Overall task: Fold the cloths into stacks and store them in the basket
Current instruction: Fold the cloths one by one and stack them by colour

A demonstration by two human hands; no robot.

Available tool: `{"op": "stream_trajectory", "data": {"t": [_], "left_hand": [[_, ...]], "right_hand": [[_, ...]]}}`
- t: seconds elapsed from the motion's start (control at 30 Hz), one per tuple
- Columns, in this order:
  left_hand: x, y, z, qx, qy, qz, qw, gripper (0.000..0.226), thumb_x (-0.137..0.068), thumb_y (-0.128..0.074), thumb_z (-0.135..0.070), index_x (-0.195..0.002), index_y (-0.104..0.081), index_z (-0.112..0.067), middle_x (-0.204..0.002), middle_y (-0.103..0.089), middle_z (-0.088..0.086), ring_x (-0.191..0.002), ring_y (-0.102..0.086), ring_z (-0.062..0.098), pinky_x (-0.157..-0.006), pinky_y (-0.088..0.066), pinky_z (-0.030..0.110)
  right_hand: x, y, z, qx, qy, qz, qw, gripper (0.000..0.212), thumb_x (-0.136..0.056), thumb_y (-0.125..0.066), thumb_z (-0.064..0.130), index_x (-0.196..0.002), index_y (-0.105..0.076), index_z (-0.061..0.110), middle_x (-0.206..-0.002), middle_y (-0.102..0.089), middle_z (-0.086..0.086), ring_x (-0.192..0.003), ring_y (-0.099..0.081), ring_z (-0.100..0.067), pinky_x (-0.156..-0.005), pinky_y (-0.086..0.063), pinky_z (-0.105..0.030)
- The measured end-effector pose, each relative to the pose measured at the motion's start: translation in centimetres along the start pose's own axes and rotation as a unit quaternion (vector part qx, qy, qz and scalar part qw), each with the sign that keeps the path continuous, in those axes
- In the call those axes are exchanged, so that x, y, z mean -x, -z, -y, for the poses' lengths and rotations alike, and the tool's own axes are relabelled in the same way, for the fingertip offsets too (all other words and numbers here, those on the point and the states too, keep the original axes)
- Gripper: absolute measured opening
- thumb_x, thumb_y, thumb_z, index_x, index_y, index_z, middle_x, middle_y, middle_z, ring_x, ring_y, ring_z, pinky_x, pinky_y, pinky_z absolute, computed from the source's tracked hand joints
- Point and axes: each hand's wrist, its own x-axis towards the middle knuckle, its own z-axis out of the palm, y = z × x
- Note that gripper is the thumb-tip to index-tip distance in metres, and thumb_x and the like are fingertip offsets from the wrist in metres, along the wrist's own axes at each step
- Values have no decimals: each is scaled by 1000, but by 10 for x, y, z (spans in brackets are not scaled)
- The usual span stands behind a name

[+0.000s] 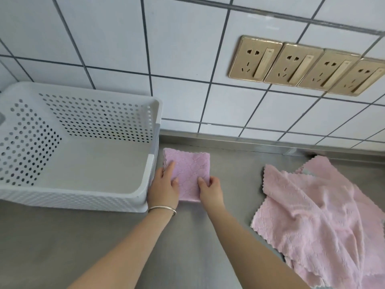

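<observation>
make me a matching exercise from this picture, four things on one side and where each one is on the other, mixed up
Things:
1. basket
2. folded cloth
3. loose cloths
4. sockets

Places:
A. on the tiled wall
B. heaped at the right of the counter
C. at the left of the counter
D. under both hands, beside the basket

Pairs: 1-C, 2-D, 3-B, 4-A

The counter (229, 205) is showing as brushed metal with a dull sheen. The basket (83, 197) is looking like matt white plastic, perforated and ribbed outside. The folded cloth (187, 170) and loose cloths (312, 215) are appearing fluffy, embossed pink fabric. Wall tiles (183, 49) are gleaming glossy; sockets (256, 59) are shining metallic gold.
</observation>
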Motion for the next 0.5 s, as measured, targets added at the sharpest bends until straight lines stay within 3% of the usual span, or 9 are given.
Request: {"op": "stream_trajectory", "data": {"t": [0.17,0.37,0.5], "left_hand": [[-25,-22,12,-82,27,25,996,53,-92,-45,-19,-142,-30,-24,-140,-37,13,-120,-45,33,-94,-41,40],[-34,-28,26,-184,40,41,981,54,-93,-46,-24,-143,-27,-23,-133,-37,18,-115,-46,37,-96,-40,41],[-34,-28,23,-219,34,50,974,53,-92,-45,-26,-142,-29,-22,-131,-39,22,-117,-43,40,-96,-41,46]], "right_hand": [[-28,-14,-3,44,-35,-7,998,38,-90,-54,28,-123,-46,10,-109,-58,-6,-101,-57,-25,-86,-45,-32],[-27,-6,-20,150,-44,27,987,45,-83,-62,37,-118,-45,14,-113,-60,-3,-105,-59,-26,-83,-45,-32],[-8,41,-51,225,14,-1,974,36,-82,-57,28,-115,-46,20,-98,-55,2,-99,-59,-25,-79,-46,-31]]}}
